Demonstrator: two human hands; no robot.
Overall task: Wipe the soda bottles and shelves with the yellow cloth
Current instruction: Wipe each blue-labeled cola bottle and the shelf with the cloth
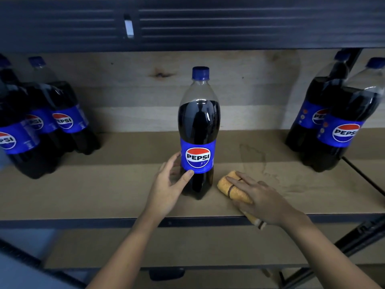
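— Two hands at work: left hand (169, 181) cupped round the lower body of the middle soda bottle (199, 132), thumb on the blue label, fingers (173, 161) curled behind it. Upright, near the front edge of the wooden shelf (104, 188).

— And the right hand (257, 195)?

— Laid flat on the yellow cloth (231, 189), fingers straight and a little apart, pressing it down just right of the bottle's base. Cloth rolled or bunched, with a dark stripe; one end hanging past the shelf lip.

— So which step?

— Probably shelf wiping beside the steadied bottle. Faint damp streak (254, 161) further right on the board, likely from the cloth.

— Next move?

— Most likely a sweep round the foot, or a lift of the bottle for the patch beneath. Firm grip needed: smooth, rounded plastic, heavy with dark liquid, lobed at the bottom, blue cap on top.

— Surfaces?

— Matte, pale board, knotty plank behind, dark metal frame. More bottles grouped at left (62, 119) and right (341, 130), well apart.
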